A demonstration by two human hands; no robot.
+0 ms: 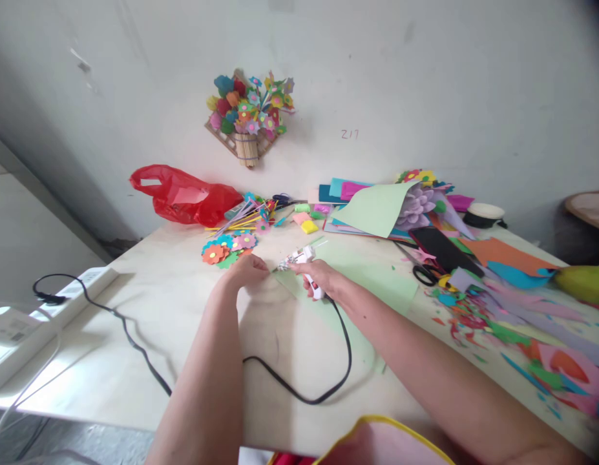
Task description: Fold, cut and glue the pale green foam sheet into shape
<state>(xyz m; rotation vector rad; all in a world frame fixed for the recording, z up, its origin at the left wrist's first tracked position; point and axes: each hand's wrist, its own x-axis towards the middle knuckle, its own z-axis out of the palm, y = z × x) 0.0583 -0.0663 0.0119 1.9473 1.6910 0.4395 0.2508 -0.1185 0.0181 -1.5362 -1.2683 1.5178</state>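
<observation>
My right hand (317,276) is closed round a white hot glue gun (300,259), its nozzle pointing left at the corner of a pale green sheet (367,268) lying flat on the table. My left hand (248,270) rests on the table with fingers curled, pinching or pressing the sheet's left corner just at the nozzle tip; what its fingers hold is too small to see. The gun's black cord (323,381) loops back toward me across the table.
Foam flowers (227,248) and coloured sticks (243,221) lie beyond my hands, a red plastic bag (185,194) behind. Foam sheets, a purple flower (418,205), scissors (422,268), a black phone (439,248) and paper scraps crowd the right. A power strip (47,310) sits left.
</observation>
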